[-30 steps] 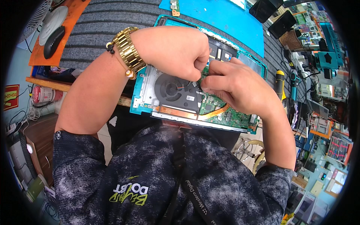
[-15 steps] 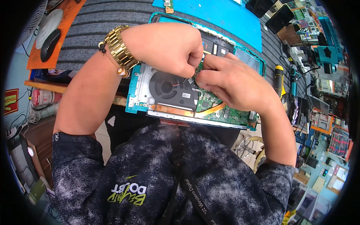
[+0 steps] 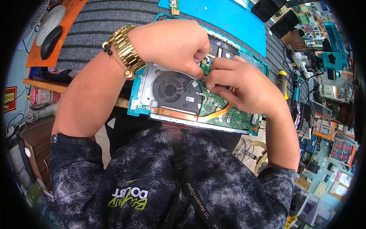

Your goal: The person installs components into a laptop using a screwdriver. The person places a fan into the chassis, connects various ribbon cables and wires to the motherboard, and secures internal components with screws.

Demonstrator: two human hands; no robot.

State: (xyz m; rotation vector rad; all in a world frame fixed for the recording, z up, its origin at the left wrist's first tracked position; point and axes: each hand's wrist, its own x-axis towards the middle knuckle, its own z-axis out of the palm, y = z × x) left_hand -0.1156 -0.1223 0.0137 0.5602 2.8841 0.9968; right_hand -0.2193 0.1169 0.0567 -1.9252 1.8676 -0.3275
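Housing a cooling fan (image 3: 167, 89) and circuit board (image 3: 209, 108), a laptop base (image 3: 134, 109) lies open. Above it, left hand (image 3: 177, 45) and right hand (image 3: 244, 84) curl their fingers (image 3: 223, 78), any grip hidden.

Laptop base with teal rim (image 3: 133, 110); silver-grey metal panel (image 3: 145, 89) inside. Matte black round plastic fan (image 3: 167, 89), small white label on its housing. Flat copper heat pipe (image 3: 175, 113), orange-brown sheen. Green printed circuit board (image 3: 207, 110), speckled silver and black. Grey fabric mat (image 3: 103, 28), darker parallel stripes. Flat bright-blue sheet (image 3: 228, 23). Gold metal link watch (image 3: 127, 47). Black short-sleeved top (image 3: 228, 179), mottled pale grey; lime-green and white chest lettering. Black oval computer mouse (image 3: 51, 42). Yellow-and-black screwdriver handle (image 3: 282, 82).
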